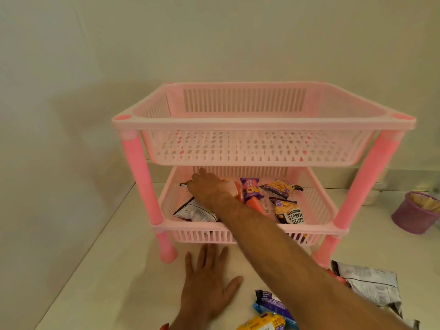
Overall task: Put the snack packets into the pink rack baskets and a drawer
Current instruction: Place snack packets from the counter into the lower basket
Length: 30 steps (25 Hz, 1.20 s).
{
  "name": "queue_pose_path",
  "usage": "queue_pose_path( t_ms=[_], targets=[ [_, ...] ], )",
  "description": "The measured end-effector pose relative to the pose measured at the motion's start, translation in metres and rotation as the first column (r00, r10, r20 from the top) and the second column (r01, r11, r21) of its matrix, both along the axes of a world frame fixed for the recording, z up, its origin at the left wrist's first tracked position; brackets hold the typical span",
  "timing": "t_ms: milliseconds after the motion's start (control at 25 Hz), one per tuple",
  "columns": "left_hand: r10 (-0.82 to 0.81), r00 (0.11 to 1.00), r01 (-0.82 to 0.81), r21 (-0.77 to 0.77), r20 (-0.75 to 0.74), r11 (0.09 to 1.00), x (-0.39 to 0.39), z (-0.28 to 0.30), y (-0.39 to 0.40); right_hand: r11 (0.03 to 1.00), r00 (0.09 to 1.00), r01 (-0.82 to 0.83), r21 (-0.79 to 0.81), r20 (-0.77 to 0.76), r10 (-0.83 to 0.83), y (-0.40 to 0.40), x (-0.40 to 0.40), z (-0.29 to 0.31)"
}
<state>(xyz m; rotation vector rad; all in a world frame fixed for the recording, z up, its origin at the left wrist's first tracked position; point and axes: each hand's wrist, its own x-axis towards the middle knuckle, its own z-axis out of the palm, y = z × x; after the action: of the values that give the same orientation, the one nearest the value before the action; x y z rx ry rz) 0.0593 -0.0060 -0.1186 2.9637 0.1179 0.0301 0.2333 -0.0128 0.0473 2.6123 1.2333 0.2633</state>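
1. Right now your right hand [209,189] reaches deep into the lower basket [319,198], fingers curled on a dark-edged packet [184,184] at the back left; whether you grip it or merely press it, I cannot tell.
2. Your forearm crosses the orange packet [256,204] and peanut packets [289,214]; pulling back carelessly could drag them over the rim.
3. Your left hand [207,289] lies flat and spread on the counter [107,270], holding nothing, so the light rack [262,122] could slide.
4. More packets [371,285] wait near your elbow; a sweep could knock them off.
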Motion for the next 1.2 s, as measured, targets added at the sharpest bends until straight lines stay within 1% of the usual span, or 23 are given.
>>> queue_pose_path(
  t_ms=[80,200,320,400,560,640,760,840,880,920,960,1000,1040,1080,1120,1200],
  targets=[
    [0.003,1.000,-0.003,0.008,0.004,1.000,0.001,0.000,0.001,0.999,0.991,-0.005,0.053,-0.131,0.012,-0.002,-0.001,-0.003],
    [0.003,1.000,-0.003,0.016,0.000,1.000,0.002,0.000,0.000,0.986,0.941,-0.017,0.169,-0.330,0.072,-0.012,-0.006,-0.003],
    [0.011,1.000,-0.010,0.015,-0.010,1.000,0.001,0.000,0.000,0.962,0.889,0.043,0.271,-0.449,0.087,-0.024,-0.011,-0.002],
    [0.011,1.000,-0.011,0.015,-0.023,1.000,0.001,0.002,-0.001,0.945,0.870,0.096,0.313,-0.488,0.073,-0.036,-0.016,-0.003],
    [0.008,0.997,-0.006,0.025,-0.082,1.000,0.000,0.008,-0.002,0.874,0.877,0.148,0.462,-0.471,0.100,-0.072,-0.035,-0.002],
    [0.016,0.995,-0.013,0.026,-0.101,1.000,0.000,0.012,-0.004,0.838,0.896,0.142,0.526,-0.429,0.117,-0.095,-0.047,0.001],
    [0.031,0.985,-0.030,0.007,-0.168,1.000,-0.001,0.022,-0.005,0.801,0.937,0.134,0.584,-0.339,0.090,-0.130,-0.068,0.004],
    [0.025,0.983,-0.031,-0.031,-0.181,0.999,-0.005,0.031,-0.004,0.796,0.953,0.111,0.594,-0.291,0.084,-0.153,-0.081,0.001],
    [0.014,0.986,-0.028,-0.083,-0.166,0.996,-0.008,0.036,-0.004,0.799,0.956,0.106,0.592,-0.281,0.081,-0.164,-0.087,-0.003],
    [-0.010,0.990,-0.016,-0.182,-0.139,0.983,-0.013,0.042,-0.004,0.792,0.957,0.108,0.601,-0.278,0.080,-0.175,-0.093,-0.007],
    [-0.039,0.994,0.004,-0.329,-0.098,0.944,-0.019,0.048,-0.005,0.775,0.955,0.119,0.621,-0.284,0.081,-0.184,-0.098,-0.011],
    [-0.068,0.996,0.034,-0.469,-0.055,0.882,-0.027,0.052,-0.008,0.751,0.951,0.138,0.645,-0.298,0.082,-0.191,-0.104,-0.014],
    [-0.110,0.993,0.073,-0.545,-0.036,0.835,-0.036,0.055,-0.013,0.725,0.948,0.155,0.671,-0.308,0.082,-0.198,-0.110,-0.017],
    [-0.160,0.985,0.103,-0.548,-0.059,0.830,-0.047,0.059,-0.021,0.696,0.948,0.162,0.700,-0.305,0.086,-0.203,-0.116,-0.020],
    [-0.215,0.971,0.137,-0.502,-0.100,0.854,-0.056,0.063,-0.029,0.663,0.953,0.157,0.732,-0.289,0.093,-0.208,-0.122,-0.023],
    [-0.289,0.945,0.228,-0.325,-0.151,0.918,-0.068,0.063,-0.044,0.601,0.963,0.133,0.788,-0.247,0.111,-0.217,-0.134,-0.029]
  ],
)
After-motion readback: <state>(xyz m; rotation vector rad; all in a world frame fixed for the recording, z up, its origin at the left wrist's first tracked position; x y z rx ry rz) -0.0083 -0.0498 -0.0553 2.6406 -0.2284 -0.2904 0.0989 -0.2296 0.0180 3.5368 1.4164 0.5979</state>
